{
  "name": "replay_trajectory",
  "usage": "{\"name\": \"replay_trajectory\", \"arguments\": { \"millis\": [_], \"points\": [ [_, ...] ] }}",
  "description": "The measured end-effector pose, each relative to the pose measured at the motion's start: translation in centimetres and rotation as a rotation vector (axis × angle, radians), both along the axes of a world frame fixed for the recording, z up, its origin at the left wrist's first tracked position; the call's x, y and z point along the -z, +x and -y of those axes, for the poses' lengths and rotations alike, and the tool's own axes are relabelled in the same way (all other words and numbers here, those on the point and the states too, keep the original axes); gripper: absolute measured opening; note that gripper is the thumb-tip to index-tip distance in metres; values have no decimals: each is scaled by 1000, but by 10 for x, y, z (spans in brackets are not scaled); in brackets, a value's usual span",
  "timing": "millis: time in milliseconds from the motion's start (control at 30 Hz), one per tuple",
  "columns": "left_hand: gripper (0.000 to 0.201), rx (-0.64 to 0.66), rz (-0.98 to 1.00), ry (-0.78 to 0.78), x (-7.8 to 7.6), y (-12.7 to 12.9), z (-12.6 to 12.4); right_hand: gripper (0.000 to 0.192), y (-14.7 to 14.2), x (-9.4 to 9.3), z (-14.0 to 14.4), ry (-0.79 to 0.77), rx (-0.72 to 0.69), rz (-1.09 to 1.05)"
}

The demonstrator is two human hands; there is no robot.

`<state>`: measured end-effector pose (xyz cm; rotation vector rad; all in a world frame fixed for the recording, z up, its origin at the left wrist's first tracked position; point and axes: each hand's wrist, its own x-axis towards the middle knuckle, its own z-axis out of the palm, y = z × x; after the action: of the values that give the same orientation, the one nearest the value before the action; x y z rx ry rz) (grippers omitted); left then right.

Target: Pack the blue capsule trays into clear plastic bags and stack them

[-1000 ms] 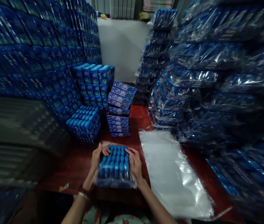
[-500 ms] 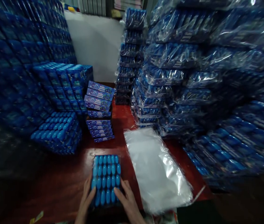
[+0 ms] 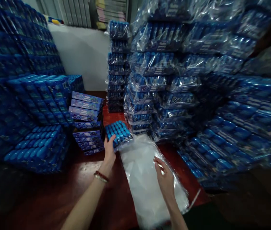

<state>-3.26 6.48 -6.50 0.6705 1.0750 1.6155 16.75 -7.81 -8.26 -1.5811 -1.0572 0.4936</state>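
Your left hand (image 3: 108, 150) grips the bagged pack of blue tubes (image 3: 118, 133), fingers clamped around its near edge, above the red table (image 3: 97, 198). Your right hand (image 3: 165, 179) rests with fingers spread on the clear plastic bags (image 3: 142, 179).

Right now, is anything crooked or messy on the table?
A little. The short stack of flat blue boxes leans, its upper boxes skewed off the lower ones. The bagged pack in the left hand is tilted. Nothing looks spilled.
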Motion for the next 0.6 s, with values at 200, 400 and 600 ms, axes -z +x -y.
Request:
{"name": "replay_trajectory", "arguments": {
  "millis": [200,400,600],
  "points": [
    [44,-17,-320,-32,4,15,-86,67,69,24,23,-358,200,509],
    [57,65,-574,-172,16,9,-81,63,69,21,20,-853,105,681],
    [75,219,-705,-317,65,32,20,52,51,37,28,-817,168,900]
  ]
}}
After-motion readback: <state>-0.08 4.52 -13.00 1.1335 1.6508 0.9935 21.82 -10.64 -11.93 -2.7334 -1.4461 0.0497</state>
